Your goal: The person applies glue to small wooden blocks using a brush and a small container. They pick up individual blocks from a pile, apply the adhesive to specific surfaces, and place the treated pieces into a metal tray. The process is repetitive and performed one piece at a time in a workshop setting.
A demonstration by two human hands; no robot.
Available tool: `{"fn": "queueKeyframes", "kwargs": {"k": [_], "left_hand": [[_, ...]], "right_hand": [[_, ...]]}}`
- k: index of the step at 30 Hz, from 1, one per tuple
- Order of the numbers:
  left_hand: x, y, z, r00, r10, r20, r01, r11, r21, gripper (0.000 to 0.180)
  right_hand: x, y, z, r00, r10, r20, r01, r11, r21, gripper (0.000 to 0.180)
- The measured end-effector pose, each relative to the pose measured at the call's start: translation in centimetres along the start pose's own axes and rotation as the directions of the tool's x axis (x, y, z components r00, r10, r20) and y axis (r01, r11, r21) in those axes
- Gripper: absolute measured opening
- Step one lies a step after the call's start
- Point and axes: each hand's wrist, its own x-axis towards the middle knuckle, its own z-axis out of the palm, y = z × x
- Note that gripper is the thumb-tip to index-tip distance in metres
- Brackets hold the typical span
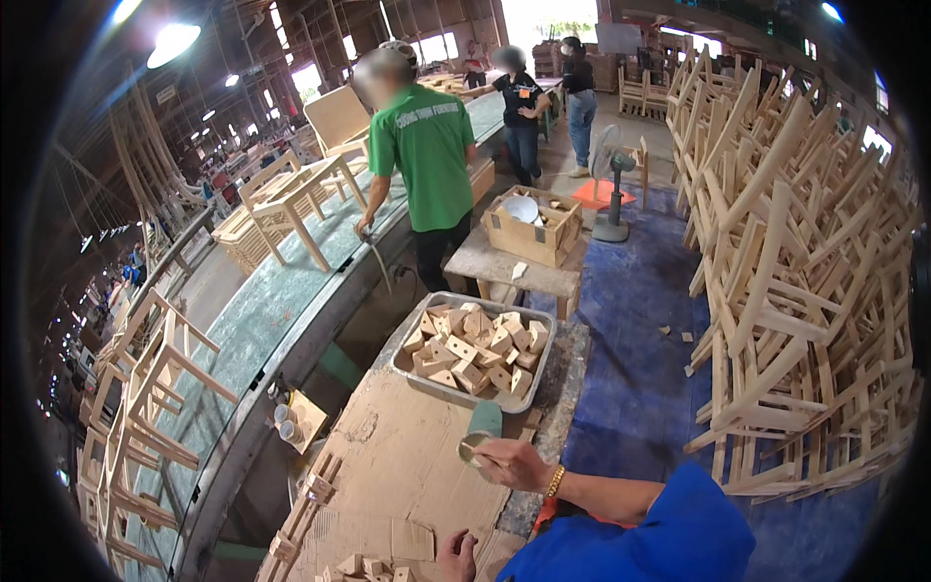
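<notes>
My right hand (pixel 512 464), a gold bracelet at its wrist, hovers over the cardboard-covered bench (pixel 407 466) and pinches a small round greyish object (pixel 473 447) at its fingertips. A green block (pixel 485 418) lies just beyond it. My left hand (pixel 456 559) rests on the cardboard at the lower edge, fingers spread, nothing in it. A metal tray (pixel 408 374) heaped with small wooden blocks (pixel 475 354) stands at the far end of the bench. More small wooden blocks (pixel 359 566) lie near my left hand.
A person in a green shirt (pixel 425 160) stands at a long green worktable (pixel 262 310) with wooden chair frames (pixel 296 199). Stacked chair frames (pixel 795 281) fill the right side. A wooden crate (pixel 531 233) sits on a low bench, beside a floor fan (pixel 611 179). Two more people stand beyond.
</notes>
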Motion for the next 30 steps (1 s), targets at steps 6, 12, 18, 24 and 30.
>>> {"fn": "queueKeyframes", "kwargs": {"k": [6,12,18,24,30], "left_hand": [[1.1,-2.0,0.8,0.998,0.046,-0.030,-0.053,0.966,-0.255,0.035],[1.7,-1.6,0.9,0.995,0.102,0.009,-0.098,0.975,-0.198,0.034],[0.7,-0.4,0.7,0.999,0.019,0.029,-0.012,0.975,-0.220,0.034],[0.7,-1.8,1.0,1.000,-0.001,0.006,0.003,0.940,-0.341,0.035],[0.7,-2.5,0.7,1.000,-0.004,0.016,0.008,0.964,-0.267,0.035]], "right_hand": [[1.6,-0.4,0.0,0.998,-0.061,-0.004,0.061,0.998,0.011,0.010],[0.8,1.8,-0.1,0.992,0.013,0.125,0.001,0.994,-0.109,0.009],[-0.1,2.2,0.1,0.976,0.050,0.212,-0.022,0.991,-0.131,0.012],[0.8,1.0,-0.2,0.995,-0.013,0.100,0.016,0.999,-0.035,0.009],[1.1,-0.4,-0.5,0.995,-0.093,-0.048,0.097,0.991,0.092,0.006]]}}
